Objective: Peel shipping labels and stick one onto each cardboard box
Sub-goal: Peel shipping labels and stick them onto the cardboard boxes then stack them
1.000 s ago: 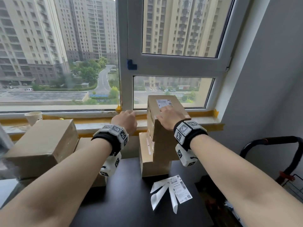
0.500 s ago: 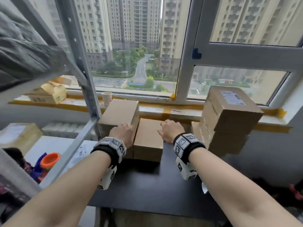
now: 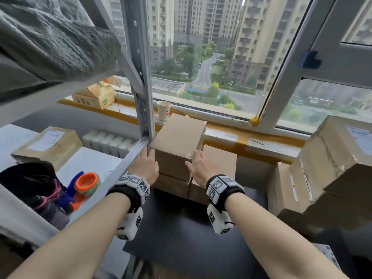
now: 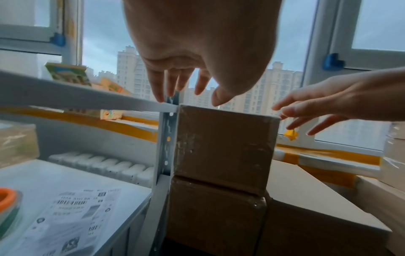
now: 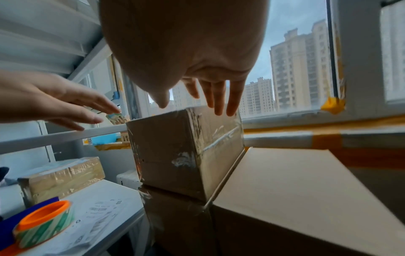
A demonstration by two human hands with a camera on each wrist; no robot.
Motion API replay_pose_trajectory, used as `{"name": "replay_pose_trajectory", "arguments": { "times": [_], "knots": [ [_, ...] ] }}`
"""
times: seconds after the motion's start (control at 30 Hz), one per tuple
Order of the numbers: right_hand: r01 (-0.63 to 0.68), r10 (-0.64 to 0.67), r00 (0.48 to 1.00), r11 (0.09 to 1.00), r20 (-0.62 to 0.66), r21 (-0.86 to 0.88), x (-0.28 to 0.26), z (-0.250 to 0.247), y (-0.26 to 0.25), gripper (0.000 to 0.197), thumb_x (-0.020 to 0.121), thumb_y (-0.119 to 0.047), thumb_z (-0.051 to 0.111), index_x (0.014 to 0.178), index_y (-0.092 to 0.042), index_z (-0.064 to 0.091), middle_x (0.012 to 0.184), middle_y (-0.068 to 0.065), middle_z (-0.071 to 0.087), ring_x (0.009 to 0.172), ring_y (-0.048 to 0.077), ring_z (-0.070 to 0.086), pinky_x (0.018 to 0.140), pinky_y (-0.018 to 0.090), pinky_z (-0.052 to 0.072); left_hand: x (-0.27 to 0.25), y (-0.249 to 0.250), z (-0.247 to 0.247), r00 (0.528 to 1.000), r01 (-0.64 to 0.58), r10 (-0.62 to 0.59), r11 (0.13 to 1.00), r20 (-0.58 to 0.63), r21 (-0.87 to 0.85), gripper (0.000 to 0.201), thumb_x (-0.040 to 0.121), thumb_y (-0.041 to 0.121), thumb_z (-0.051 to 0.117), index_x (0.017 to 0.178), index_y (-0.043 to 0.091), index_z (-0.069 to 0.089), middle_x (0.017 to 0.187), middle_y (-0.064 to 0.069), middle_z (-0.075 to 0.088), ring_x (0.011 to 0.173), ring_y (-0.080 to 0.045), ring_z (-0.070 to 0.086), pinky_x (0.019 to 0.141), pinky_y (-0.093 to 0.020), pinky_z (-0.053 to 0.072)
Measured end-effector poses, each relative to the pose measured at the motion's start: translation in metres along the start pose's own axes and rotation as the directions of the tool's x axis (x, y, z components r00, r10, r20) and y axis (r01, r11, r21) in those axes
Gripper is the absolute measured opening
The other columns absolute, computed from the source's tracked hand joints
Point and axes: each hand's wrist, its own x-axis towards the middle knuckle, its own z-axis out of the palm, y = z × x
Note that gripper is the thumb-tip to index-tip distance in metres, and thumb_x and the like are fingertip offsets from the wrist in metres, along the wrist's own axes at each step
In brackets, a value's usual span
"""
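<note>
Unlabelled box [image 3: 177, 137] sitting on top of a second box, hard against the metal shelf post [image 3: 144, 109] at the left end of the dark table [image 3: 181, 228], bare of any label on its top face. Now being flanked by both hands, having swung over from the stack of labelled boxes [image 3: 330, 158] on the right, worked on a second ago. Left hand [image 3: 145, 168] arriving at the left near corner, fingers straight and slightly spread, holding nothing; contact with the cardboard not certain. Right hand [image 3: 201, 170] reaching the right near edge, fingers likewise extended and apart, empty. Reading as one box finished and the next being fetched. Probably lifting it forward next, then peeling a fresh label. Tape roll [image 3: 87, 184] and printed sheet [image 4: 74, 220] lying on the white shelf just left.
</note>
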Motion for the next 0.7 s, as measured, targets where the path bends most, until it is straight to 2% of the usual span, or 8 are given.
{"name": "replay_pose_trajectory", "arguments": {
  "times": [0.1, 0.17, 0.23, 0.37, 0.43, 0.5, 0.6, 0.7],
  "knots": [
    [-0.092, 0.092, 0.996, 0.974, 0.009, 0.206, 0.015, 0.007, -0.001, 0.057, 0.1, -0.041, 0.032, 0.145, -0.008, 0.02, 0.145, 0.014, 0.038, 0.126, 0.032, 0.046, 0.103, 0.038, 0.037, 0.014, -0.008, 0.006, 0.997, 0.056, -0.054, 0.998, 0.053, -0.039, 0.055, 0.098, 0.026, 0.033, 0.147, 0.007, 0.016, 0.155, -0.013, 0.015, 0.14, -0.03, 0.021, 0.112, -0.039, 0.023],
    [-0.157, 0.162, 0.987, 0.935, 0.012, 0.319, 0.024, 0.01, -0.002, 0.062, 0.099, -0.042, 0.032, 0.149, -0.011, 0.012, 0.15, 0.013, 0.036, 0.13, 0.032, 0.044, 0.105, 0.037, 0.035, 0.022, -0.009, 0.011, 0.998, 0.056, -0.056, 0.998, 0.017, 0.036, 0.055, 0.098, 0.029, 0.032, 0.145, 0.002, 0.019, 0.151, -0.015, 0.024, 0.135, -0.031, 0.025, 0.111, -0.039, 0.026],
    [-0.222, 0.228, 0.973, 0.895, 0.03, 0.388, 0.033, 0.014, 0.0, 0.066, 0.099, -0.044, 0.034, 0.15, -0.011, 0.011, 0.151, 0.012, 0.035, 0.133, 0.031, 0.042, 0.107, 0.037, 0.033, 0.027, -0.005, 0.013, 0.997, 0.072, -0.068, 0.99, -0.032, 0.119, 0.055, 0.097, 0.033, 0.034, 0.141, 0.001, 0.025, 0.143, -0.016, 0.034, 0.128, -0.031, 0.031, 0.106, -0.04, 0.031],
    [-0.289, 0.29, 0.952, 0.759, 0.094, 0.584, 0.048, 0.025, 0.006, 0.071, 0.095, -0.046, 0.043, 0.15, -0.013, 0.012, 0.149, 0.01, 0.04, 0.134, 0.028, 0.042, 0.113, 0.041, 0.032, 0.036, 0.007, 0.011, 0.99, 0.135, -0.132, 0.989, -0.049, 0.061, 0.052, 0.096, 0.035, 0.035, 0.136, 0.001, 0.032, 0.138, -0.019, 0.037, 0.126, -0.033, 0.032, 0.101, -0.042, 0.033],
    [-0.292, 0.307, 0.947, 0.689, 0.098, 0.663, 0.05, 0.026, 0.008, 0.068, 0.095, -0.041, 0.047, 0.149, -0.014, 0.017, 0.148, 0.008, 0.041, 0.133, 0.027, 0.043, 0.113, 0.043, 0.033, 0.041, 0.01, 0.012, 0.988, 0.148, -0.149, 0.989, -0.043, -0.021, 0.049, 0.097, 0.032, 0.036, 0.132, -0.002, 0.034, 0.137, -0.021, 0.037, 0.127, -0.035, 0.031, 0.104, -0.042, 0.029],
    [-0.286, 0.32, 0.942, 0.62, 0.097, 0.73, 0.049, 0.024, 0.01, 0.061, 0.095, -0.031, 0.05, 0.147, -0.011, 0.024, 0.145, 0.007, 0.044, 0.131, 0.026, 0.045, 0.112, 0.042, 0.034, 0.045, 0.013, 0.014, 0.987, 0.163, -0.162, 0.968, 0.018, -0.191, 0.048, 0.097, 0.028, 0.038, 0.132, -0.005, 0.031, 0.137, -0.024, 0.037, 0.127, -0.037, 0.033, 0.105, -0.042, 0.026],
    [-0.276, 0.328, 0.939, 0.542, 0.102, 0.794, 0.043, 0.017, 0.015, 0.049, 0.095, -0.019, 0.051, 0.141, -0.01, 0.035, 0.138, 0.008, 0.052, 0.124, 0.026, 0.051, 0.109, 0.043, 0.038, 0.043, 0.017, 0.016, 0.981, 0.193, -0.159, 0.871, 0.114, -0.451, 0.048, 0.097, 0.025, 0.039, 0.132, -0.003, 0.024, 0.129, -0.027, 0.048, 0.116, -0.041, 0.049, 0.096, -0.043, 0.039],
    [-0.268, 0.334, 0.936, 0.484, 0.107, 0.833, 0.032, 0.008, 0.023, 0.048, 0.096, -0.015, 0.049, 0.141, -0.011, 0.034, 0.137, 0.006, 0.051, 0.122, 0.024, 0.051, 0.108, 0.043, 0.039, 0.038, 0.023, 0.012, 0.987, 0.158, -0.15, 0.828, 0.06, -0.538, 0.039, 0.097, 0.022, 0.042, 0.127, -0.002, 0.032, 0.123, -0.024, 0.053, 0.11, -0.039, 0.053, 0.092, -0.042, 0.042]
  ]
}}
